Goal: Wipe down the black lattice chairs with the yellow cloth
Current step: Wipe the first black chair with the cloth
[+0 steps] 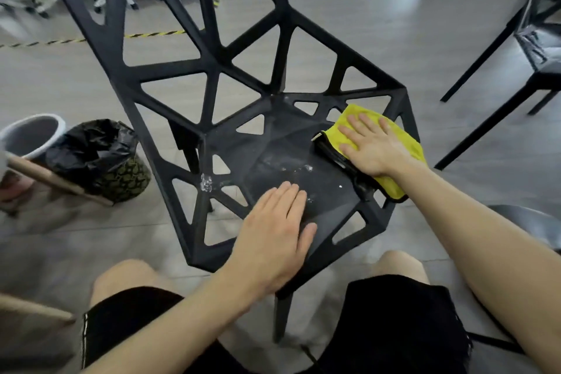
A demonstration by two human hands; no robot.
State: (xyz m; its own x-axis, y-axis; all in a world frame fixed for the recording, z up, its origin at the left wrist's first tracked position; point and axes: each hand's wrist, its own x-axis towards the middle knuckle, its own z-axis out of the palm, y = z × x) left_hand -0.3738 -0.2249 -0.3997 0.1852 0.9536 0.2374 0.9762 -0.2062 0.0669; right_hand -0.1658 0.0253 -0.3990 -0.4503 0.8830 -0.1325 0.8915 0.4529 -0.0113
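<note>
A yellow cloth (410,147) lies spread on the right side of the seat of a black lattice chair (212,55), its far and right edges reaching the seat's rim and a dark underside folded up along its left edge. The person's right hand (372,146) presses flat on top of it with fingers straight and spread, gripping nothing. The left hand (273,231), also flat and holding nothing, rests on the near part of the seat and appears to brace the chair. White specks (285,165) dot the middle of the seat between the two hands, and a white smear (206,183) marks a strut on the seat's left edge. With only a flat palm on the cloth, a hard sweep could leave it bunched behind the hand or push a corner through one of the triangular openings or off the rim. The marks may also smear rather than lift, and weight near the rim could shift the chair on the smooth floor (379,24). A lined bin (100,158) and a pale bucket (30,136) stand to the left, and a second black chair (540,48) stands far right.
</note>
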